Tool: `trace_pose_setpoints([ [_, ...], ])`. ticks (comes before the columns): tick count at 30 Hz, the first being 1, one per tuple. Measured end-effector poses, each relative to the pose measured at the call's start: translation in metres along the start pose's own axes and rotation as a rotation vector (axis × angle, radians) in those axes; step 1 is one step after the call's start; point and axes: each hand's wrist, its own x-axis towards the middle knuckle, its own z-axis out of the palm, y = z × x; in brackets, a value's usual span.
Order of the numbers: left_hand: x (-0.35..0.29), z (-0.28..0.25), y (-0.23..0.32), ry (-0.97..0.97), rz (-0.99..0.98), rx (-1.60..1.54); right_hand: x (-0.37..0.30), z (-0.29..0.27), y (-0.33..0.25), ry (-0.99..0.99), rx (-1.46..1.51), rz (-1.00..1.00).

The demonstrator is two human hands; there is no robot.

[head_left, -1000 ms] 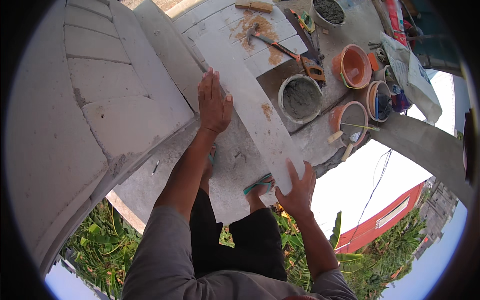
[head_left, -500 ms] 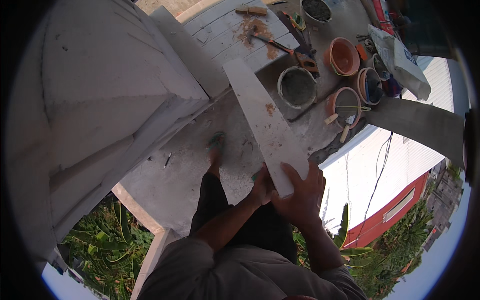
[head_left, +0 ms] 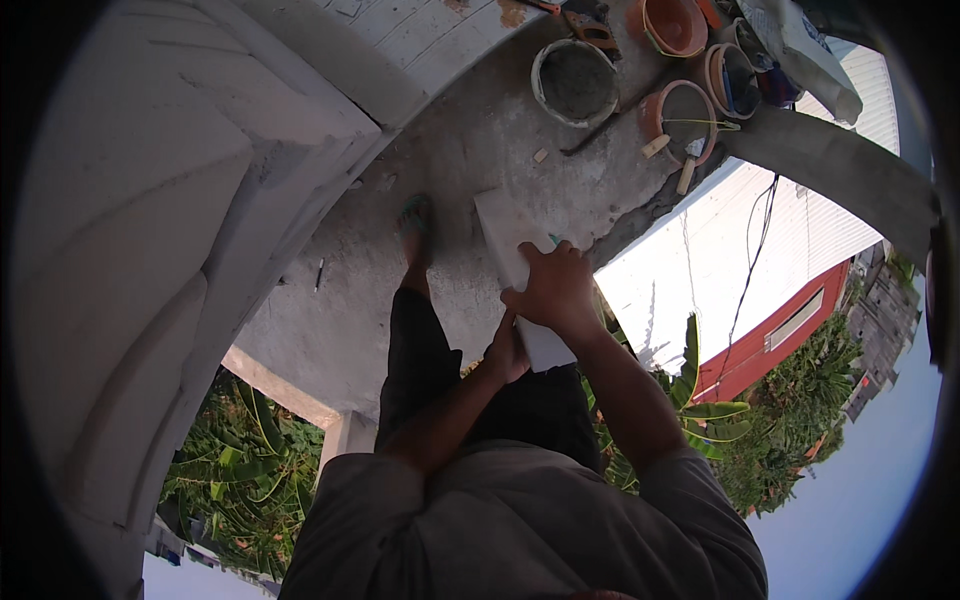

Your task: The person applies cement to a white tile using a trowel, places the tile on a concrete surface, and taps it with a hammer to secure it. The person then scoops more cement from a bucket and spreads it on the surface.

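A long whitish board (head_left: 505, 222) stands out in front of my body, its near end close to my lap. My left hand (head_left: 508, 350) is closed around the board's left edge near that end. Farther along, my right hand (head_left: 560, 285) grips across the board with the thumb on the left side and fingers over the right. Part of the board is hidden under my right hand. The board appears foreshortened, its far end over the concrete floor (head_left: 455, 250).
Beyond stand a bucket of grey mortar (head_left: 577, 85), an orange bucket (head_left: 675, 25) and a bucket with trowels (head_left: 685, 110). A handsaw (head_left: 592, 30) lies behind. A pale wall (head_left: 230, 150) rises at left; a low ledge (head_left: 275, 385) edges the floor above plants.
The board's far end has come off the plank bench and swung down toward the floor. My right hand has moved farther along the board. The view has shifted, pushing the bench toward the top.
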Motion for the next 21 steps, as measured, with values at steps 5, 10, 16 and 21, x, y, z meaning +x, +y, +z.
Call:
trace_pose_setpoints([
  [5,-0.023,0.022,0.01,-0.005,0.0,0.076,-0.022,0.027,-0.003,0.079,0.101,0.063],
  [10,-0.022,0.057,0.027,0.119,0.018,0.21,-0.011,0.015,-0.004,0.206,0.222,0.121],
  [16,-0.008,0.048,0.025,0.177,0.059,0.13,-0.021,0.014,0.003,0.291,0.297,0.051],
  [21,0.001,0.044,0.005,0.236,0.121,0.235,-0.032,0.034,0.014,0.222,0.308,0.105],
])
